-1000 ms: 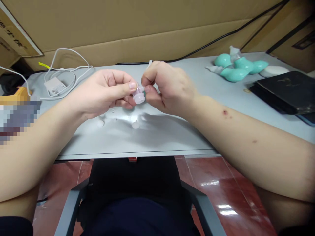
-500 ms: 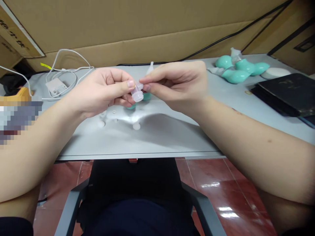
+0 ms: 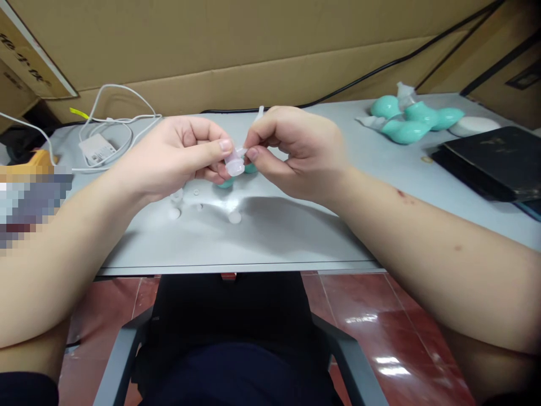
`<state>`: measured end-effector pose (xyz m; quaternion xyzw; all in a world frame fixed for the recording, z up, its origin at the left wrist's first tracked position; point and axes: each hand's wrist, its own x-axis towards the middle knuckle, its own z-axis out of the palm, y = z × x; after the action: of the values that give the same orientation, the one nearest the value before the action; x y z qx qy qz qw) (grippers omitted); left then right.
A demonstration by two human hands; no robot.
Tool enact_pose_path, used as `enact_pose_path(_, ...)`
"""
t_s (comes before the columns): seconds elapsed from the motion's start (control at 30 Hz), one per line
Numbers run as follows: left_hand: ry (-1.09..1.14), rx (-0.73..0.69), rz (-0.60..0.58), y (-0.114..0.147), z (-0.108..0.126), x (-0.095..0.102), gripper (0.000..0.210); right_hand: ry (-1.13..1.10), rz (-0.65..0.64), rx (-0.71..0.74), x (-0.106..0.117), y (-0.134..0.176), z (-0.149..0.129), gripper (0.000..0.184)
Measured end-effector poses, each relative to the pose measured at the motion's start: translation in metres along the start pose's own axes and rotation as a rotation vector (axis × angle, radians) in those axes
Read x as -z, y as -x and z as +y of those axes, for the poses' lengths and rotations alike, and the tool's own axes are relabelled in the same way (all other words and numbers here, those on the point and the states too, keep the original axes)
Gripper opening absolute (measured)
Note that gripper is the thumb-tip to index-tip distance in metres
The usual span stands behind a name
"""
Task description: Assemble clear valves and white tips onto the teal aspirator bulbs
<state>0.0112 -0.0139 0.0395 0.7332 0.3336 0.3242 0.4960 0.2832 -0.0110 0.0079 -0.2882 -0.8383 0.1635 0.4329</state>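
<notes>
Pinched between thumb and fingers of my left hand (image 3: 190, 152) is a small translucent plastic fitting (image 3: 235, 164), its round end facing down toward me. A short side stub sticks out of the fitting to the right. At that stub, the thumb and forefinger of my right hand (image 3: 296, 149) are pressed together; whatever lies between them is too small to make out. Behind the hands, partly hidden, stand teal bulbs (image 3: 226, 184) and a translucent nozzle tip (image 3: 260, 111). Below them on the desk lie a white round cap (image 3: 234, 217) and several other small white pieces (image 3: 174, 213).
At the back right sit several teal bulbs (image 3: 406, 131) with clear nozzles, beside a white oval object (image 3: 475, 126). A black folder-like item (image 3: 486, 160) lies at right. A white adapter (image 3: 98, 149) with looped cable (image 3: 122, 87) is at left. Cardboard (image 3: 253, 45) walls the back.
My right hand has rolled and its fingers have curled more, with the fingertips still at the fitting's side stub. My left hand and the fitting have barely moved.
</notes>
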Motion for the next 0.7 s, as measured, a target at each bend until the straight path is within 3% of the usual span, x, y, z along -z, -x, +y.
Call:
enact_pose_path(0.27,0.014,-0.001,0.049,-0.001,0.002,0.000,0.028,0.084,0.006,-0.024,0.002,0.001,-0.003,0.019)
enact_pose_path(0.43,-0.052,-0.025,0.105,0.002,0.006,0.007,0.028,-0.012,0.060,-0.050,0.010,-0.001,-0.009,0.025)
enact_pose_path(0.5,-0.182,-0.106,0.119,0.006,0.008,0.009,0.029,-0.102,-0.011,-0.071,0.017,-0.002,-0.010,0.020)
enact_pose_path(0.6,-0.470,-0.329,0.115,0.012,0.009,0.009,0.018,-0.208,-0.227,-0.173,0.025,-0.003,-0.007,0.009)
enact_pose_path(0.7,-0.664,-0.454,0.054,0.014,0.009,0.009,0.014,-0.160,-0.446,-0.214,0.026,-0.003,-0.003,0.010)
